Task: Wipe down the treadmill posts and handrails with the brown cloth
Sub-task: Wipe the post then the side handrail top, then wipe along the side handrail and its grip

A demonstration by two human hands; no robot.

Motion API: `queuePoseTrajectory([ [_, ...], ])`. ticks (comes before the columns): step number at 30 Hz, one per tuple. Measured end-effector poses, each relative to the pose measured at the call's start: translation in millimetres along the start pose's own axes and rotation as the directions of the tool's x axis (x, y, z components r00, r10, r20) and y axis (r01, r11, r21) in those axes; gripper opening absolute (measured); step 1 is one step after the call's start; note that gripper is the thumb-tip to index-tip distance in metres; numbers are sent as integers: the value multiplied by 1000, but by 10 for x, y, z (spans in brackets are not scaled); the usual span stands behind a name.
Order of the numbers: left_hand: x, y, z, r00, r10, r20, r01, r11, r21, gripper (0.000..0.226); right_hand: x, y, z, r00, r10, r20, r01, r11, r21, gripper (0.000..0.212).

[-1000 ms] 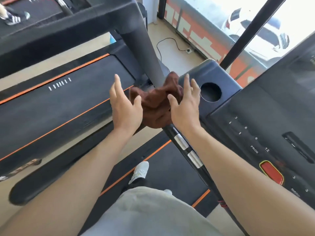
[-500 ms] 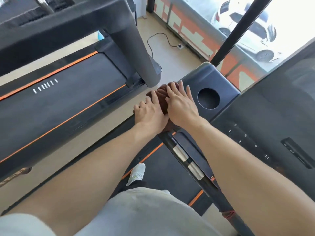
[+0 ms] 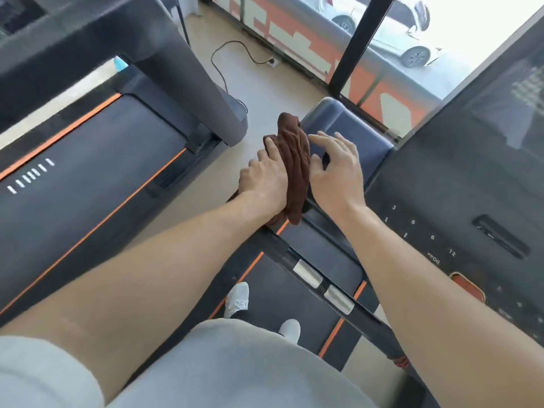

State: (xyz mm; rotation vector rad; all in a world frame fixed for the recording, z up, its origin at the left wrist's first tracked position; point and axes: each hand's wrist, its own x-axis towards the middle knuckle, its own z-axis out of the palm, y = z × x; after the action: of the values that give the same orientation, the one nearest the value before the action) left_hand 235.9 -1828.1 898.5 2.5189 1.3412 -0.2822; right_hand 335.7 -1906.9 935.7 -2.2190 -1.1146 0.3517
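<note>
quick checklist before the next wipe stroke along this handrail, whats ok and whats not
1. Brown cloth on the rail: ok, it is draped over the top of the handrail next to the console corner.
2. Left hand on the cloth: ok, it presses the cloth's left side.
3. Right hand gripping the cloth: not ok, its fingers are spread, at most touching the cloth's right edge.
4. Cloth wrapped fully round the rail: cannot tell, the underside is hidden.
5. Rail below free of obstacles: ok, only the two silver sensor plates sit on it.
6. Rail already clean: cannot tell.
</note>
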Motion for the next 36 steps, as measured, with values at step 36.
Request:
queuePoseTrajectory([
  [36,-2462,-277,1235,957,32,290,288,43,-957,87,-2348,91,-602,867,-52,495,-233,836,496,9],
])
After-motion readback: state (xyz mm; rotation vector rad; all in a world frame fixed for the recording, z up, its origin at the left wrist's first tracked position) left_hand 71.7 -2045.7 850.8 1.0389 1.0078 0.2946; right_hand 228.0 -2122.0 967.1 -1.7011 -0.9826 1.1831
